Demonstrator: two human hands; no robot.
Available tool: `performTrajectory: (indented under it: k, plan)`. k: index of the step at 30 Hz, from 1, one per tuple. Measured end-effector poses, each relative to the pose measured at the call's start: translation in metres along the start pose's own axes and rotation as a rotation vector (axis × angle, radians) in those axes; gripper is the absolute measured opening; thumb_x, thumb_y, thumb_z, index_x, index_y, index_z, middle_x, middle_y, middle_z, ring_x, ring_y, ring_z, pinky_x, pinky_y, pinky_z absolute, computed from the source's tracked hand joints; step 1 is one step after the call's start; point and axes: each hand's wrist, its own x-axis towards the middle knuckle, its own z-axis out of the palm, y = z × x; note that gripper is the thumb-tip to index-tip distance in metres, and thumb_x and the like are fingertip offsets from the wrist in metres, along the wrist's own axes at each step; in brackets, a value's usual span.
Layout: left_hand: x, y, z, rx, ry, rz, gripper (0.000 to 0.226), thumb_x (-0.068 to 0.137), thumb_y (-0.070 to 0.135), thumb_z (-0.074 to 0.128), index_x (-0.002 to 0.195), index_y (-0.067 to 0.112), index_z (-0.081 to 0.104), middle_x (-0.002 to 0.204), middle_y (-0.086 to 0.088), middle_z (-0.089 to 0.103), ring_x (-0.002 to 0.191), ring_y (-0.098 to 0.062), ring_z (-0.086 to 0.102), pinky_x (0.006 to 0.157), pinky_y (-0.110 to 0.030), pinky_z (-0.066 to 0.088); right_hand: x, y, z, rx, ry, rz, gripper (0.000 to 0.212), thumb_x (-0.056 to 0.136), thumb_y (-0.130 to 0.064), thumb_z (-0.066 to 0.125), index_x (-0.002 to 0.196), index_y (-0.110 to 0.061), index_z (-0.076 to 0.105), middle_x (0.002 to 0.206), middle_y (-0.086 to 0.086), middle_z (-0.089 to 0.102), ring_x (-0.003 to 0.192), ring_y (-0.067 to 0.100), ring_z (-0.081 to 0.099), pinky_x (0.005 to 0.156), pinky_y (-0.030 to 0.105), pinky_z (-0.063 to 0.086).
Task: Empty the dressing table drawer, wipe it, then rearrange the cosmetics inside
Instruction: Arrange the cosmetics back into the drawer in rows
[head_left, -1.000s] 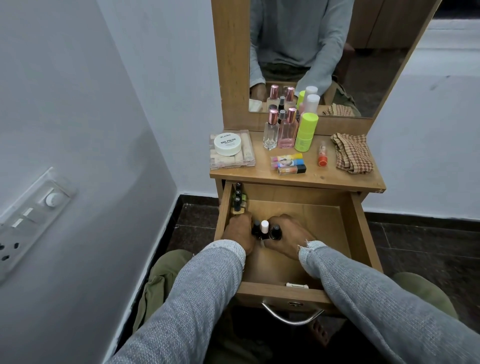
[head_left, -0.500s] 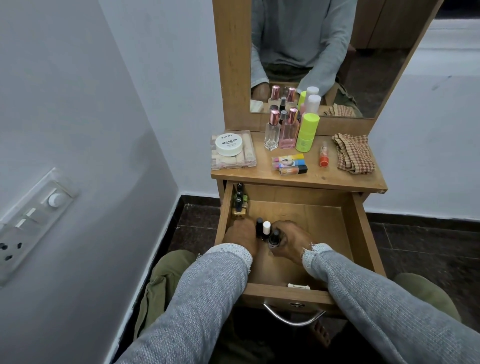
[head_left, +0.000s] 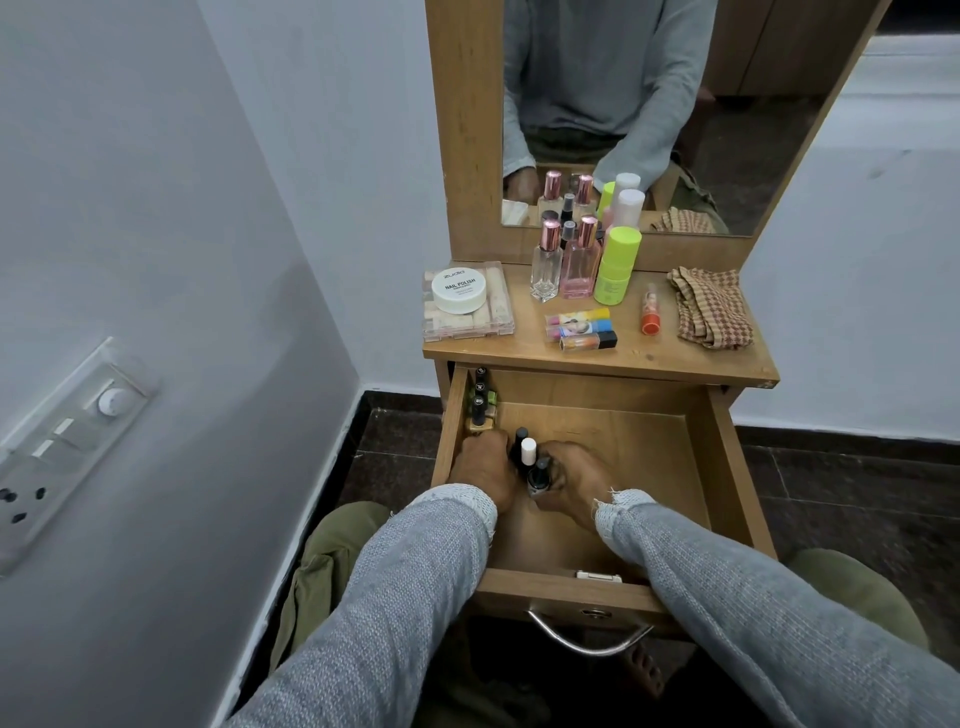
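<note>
Drawer (head_left: 691, 467) of light wood stands pulled out under the wooden dressing table top (head_left: 675, 358), and your two hands are inside it. Your left hand (head_left: 480, 465) is cupped near the left wall; I cannot tell what it holds. Your right hand (head_left: 569, 480) is curled around a small dark nail polish bottle (head_left: 539, 475), beside a white-capped bottle (head_left: 528, 451). More small dark-capped bottles (head_left: 479, 402) stand in a row in the back left corner. A checked cloth (head_left: 709, 306) lies on the top at the right.
</note>
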Motion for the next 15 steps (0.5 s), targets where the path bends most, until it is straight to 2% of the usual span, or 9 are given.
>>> performTrajectory:
  k: [3,6,9,11,13,15]
  plan:
    - [0.0,-0.002,-0.001,-0.051,-0.007,0.011,0.027,0.094,0.01,0.051,0.12,0.01,0.06,0.122,-0.016,0.061,0.109,-0.034,0.06,0.094,-0.038,0.049,0.006,-0.002,0.005,0.052,0.044,0.039,0.024,0.07,-0.015,0.077,0.091,-0.012,0.065,0.083,0.006,0.069,0.079,0.025,0.065,0.073,0.035,0.054]
    - [-0.002,-0.005,-0.001,-0.105,-0.024,0.025,0.032,0.094,0.009,0.049,0.125,0.012,0.059,0.123,-0.014,0.063,0.111,-0.033,0.06,0.094,-0.034,0.046,0.014,-0.005,0.012,0.094,0.089,0.082,0.025,0.069,-0.018,0.077,0.091,-0.012,0.067,0.082,0.005,0.07,0.078,0.024,0.065,0.073,0.037,0.055]
    - [-0.004,-0.008,-0.001,-0.121,-0.019,0.024,0.035,0.096,0.009,0.048,0.129,0.013,0.057,0.126,-0.013,0.062,0.115,-0.033,0.059,0.098,-0.034,0.044,0.023,-0.013,0.016,0.08,0.113,0.119,0.015,0.072,-0.022,0.075,0.082,-0.014,0.067,0.076,0.004,0.068,0.07,0.022,0.062,0.067,0.032,0.054]
    - [-0.006,-0.008,-0.001,-0.111,-0.019,0.037,0.037,0.096,0.007,0.047,0.132,0.012,0.055,0.129,-0.013,0.06,0.118,-0.033,0.056,0.1,-0.035,0.042,0.027,-0.017,0.017,0.103,0.126,0.14,0.012,0.077,-0.026,0.071,0.073,-0.017,0.064,0.068,0.0,0.063,0.064,0.019,0.057,0.059,0.025,0.045]
    - [-0.006,-0.008,-0.001,-0.092,-0.021,0.05,0.038,0.096,0.006,0.046,0.134,0.012,0.053,0.131,-0.013,0.059,0.121,-0.032,0.055,0.102,-0.036,0.041,0.032,-0.02,0.019,0.128,0.13,0.156,0.016,0.08,-0.025,0.067,0.067,-0.02,0.059,0.065,-0.001,0.06,0.062,0.019,0.055,0.057,0.024,0.041]
    - [-0.006,-0.008,-0.001,-0.084,-0.02,0.057,0.039,0.096,0.006,0.046,0.135,0.011,0.051,0.132,-0.013,0.058,0.121,-0.032,0.054,0.102,-0.036,0.041,0.035,-0.021,0.021,0.139,0.137,0.157,0.014,0.082,-0.023,0.064,0.069,-0.018,0.062,0.069,0.004,0.064,0.063,0.02,0.055,0.058,0.026,0.042]
